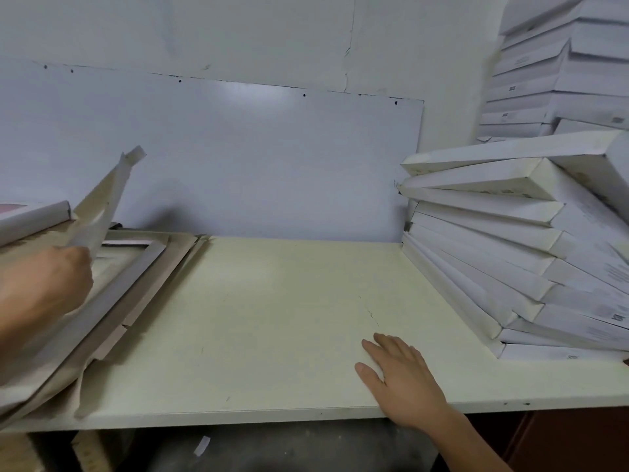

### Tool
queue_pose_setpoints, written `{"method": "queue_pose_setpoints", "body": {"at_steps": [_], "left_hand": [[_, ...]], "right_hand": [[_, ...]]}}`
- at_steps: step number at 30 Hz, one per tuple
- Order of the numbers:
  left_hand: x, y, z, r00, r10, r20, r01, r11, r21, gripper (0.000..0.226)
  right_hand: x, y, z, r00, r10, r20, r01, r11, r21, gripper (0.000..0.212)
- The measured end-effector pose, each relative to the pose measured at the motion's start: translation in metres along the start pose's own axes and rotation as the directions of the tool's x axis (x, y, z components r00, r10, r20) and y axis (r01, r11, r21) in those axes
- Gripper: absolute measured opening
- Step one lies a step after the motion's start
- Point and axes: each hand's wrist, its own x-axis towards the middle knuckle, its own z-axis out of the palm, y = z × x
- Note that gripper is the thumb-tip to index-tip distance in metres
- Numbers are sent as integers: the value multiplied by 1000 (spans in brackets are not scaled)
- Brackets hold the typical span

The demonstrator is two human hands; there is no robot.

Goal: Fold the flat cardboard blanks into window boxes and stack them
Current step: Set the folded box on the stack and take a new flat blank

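Two hands are at work on a smooth, pale yellow desk point(272, 318). The left hand point(44, 284) is blurry; its fingers curl round a thin, bent blank point(102, 206) and lift its far end up over the pile of flat blanks point(136, 277) at the desk's left side. Those blanks are grey-brown card with long straight strips and cut corners, and they hang a little over the front edge. The right hand point(405, 379) lies flat near the front edge, fingers straight and a bit spread, holding nothing. Between the hands the desk top is wide and bare. At the right, a leaning stack of white folded boxes point(493, 253) fans out. More white boxes point(551, 80) stand high behind it. A shiny white board point(255, 158) covers the wall behind.
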Motion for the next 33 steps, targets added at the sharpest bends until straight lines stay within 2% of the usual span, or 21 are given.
{"method": "queue_pose_setpoints", "body": {"at_steps": [1,6,8,11,13,17,19,22,24,26,28,30,33], "left_hand": [[-1,5,-3,998,22,-56,-22,1000,-3,12],[-24,37,-17,986,164,-3,-164,985,56,14],[-38,53,-26,973,229,-35,-224,970,98,6],[-65,77,-43,942,333,-49,-323,935,146,9],[-80,91,-45,908,411,-79,-400,908,124,2],[-105,111,-40,807,557,-197,-552,830,88,22],[-117,119,-36,768,607,-206,-601,793,96,26],[-129,125,-28,712,660,-240,-658,746,102,13],[-136,127,-23,662,704,-256,-705,701,108,20],[-142,126,-19,614,747,-253,-748,654,113,31],[-149,125,-12,564,792,-233,-791,599,121,33],[-153,121,-5,527,830,-181,-828,550,110,29],[-155,116,2,483,869,-109,-872,489,37,19]], "right_hand": [[0,0,0,1000,-2,0,2,1000,-3,57],[0,1,1,1000,1,3,-1,1000,1,58],[1,1,1,1000,-2,-5,2,1000,7,58],[1,1,1,1000,-1,-10,1,1000,12,59],[0,1,1,1000,3,-18,-2,1000,20,61],[-3,-2,-3,998,5,-60,0,996,93,69],[-5,-3,-5,996,-6,-88,17,991,134,74],[-8,-4,-8,993,-19,-117,40,982,183,80],[-9,-5,-9,989,-5,-146,35,979,202,83],[-10,-7,-9,981,-26,-191,56,986,154,84],[-10,-6,-11,973,-85,-216,93,995,29,79],[-10,-5,-14,970,-147,-192,127,986,-111,66],[-13,-5,-22,968,-222,-118,195,960,-203,43]]}}
